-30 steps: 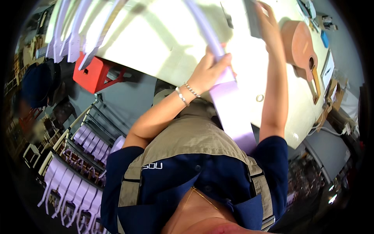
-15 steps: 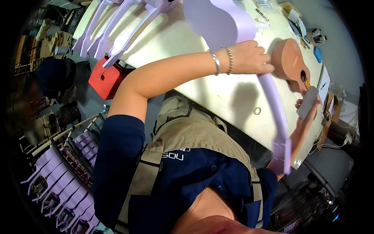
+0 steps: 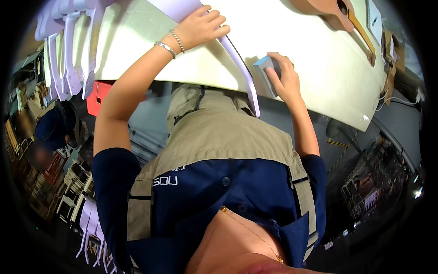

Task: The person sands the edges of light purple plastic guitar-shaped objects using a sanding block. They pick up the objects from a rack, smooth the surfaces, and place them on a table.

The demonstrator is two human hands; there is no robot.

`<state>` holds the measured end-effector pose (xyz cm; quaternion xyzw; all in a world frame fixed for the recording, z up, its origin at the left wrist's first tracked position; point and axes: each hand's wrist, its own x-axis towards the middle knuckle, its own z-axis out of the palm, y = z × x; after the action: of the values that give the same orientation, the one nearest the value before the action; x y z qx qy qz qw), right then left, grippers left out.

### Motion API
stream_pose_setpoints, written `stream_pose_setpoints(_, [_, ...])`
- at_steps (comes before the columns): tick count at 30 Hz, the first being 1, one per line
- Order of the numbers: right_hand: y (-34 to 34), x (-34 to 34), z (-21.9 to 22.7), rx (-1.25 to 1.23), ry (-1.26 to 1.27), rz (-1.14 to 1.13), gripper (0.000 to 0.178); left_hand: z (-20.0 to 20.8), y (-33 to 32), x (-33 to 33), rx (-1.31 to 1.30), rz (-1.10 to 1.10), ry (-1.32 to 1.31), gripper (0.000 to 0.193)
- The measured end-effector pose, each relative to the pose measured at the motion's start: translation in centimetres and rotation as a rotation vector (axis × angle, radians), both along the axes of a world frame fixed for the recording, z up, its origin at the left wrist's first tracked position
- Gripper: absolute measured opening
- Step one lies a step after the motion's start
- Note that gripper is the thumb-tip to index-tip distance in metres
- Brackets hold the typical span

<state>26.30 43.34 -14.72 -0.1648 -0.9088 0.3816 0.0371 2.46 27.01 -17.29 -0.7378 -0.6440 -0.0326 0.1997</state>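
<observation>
My left hand (image 3: pixel 200 28) is closed around a lilac ukulele (image 3: pixel 238 61) where its neck meets the body. The neck slants toward me, and its head end reaches past the table's near edge. Most of the body is under my hand or beyond the upper rim of the picture. Just right of the neck, my right hand (image 3: pixel 287 78) grips a grey block with a light blue edge (image 3: pixel 264 73), which looks like a sanding block. I cannot tell whether the block touches the neck.
A bare-wood ukulele (image 3: pixel 329 14) and a notebook (image 3: pixel 374 25) lie on the white table (image 3: pixel 326 82) at the far right. Several lilac ukuleles (image 3: pixel 70 59) overhang its left side, above a red box (image 3: pixel 96 101). Another person (image 3: pixel 54 125) is at the left, near racked lilac instruments (image 3: pixel 90 219).
The lilac ukulele and my left hand now sit farther left in the view, which has shifted. My right hand has brought the block from beside the wooden ukulele to near the lilac neck.
</observation>
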Motion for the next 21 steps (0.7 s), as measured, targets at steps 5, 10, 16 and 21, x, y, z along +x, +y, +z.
stream_pose_setpoints(5, [-0.9,1.1,-0.9,-0.026,-0.102,-0.011,0.035,6.2,0.4,0.3,0.004,0.081,-0.109,0.035])
stream_pose_setpoints(10, [-1.2,1.3,-1.6,0.007,-0.091,-0.012,0.035,11.2,0.0,-5.1,0.082,0.168,-0.269,0.038])
stream_pose_setpoints(16, [-1.2,1.2,-2.3,0.162,0.025,0.004,0.036,9.7,-0.4,-8.1,-0.018,0.207,-0.544,0.023])
stream_pose_setpoints(21, [-1.7,-0.6,-1.3,0.152,-0.05,-0.014,0.037,9.3,-0.6,-7.8,0.018,0.249,-0.535,0.023])
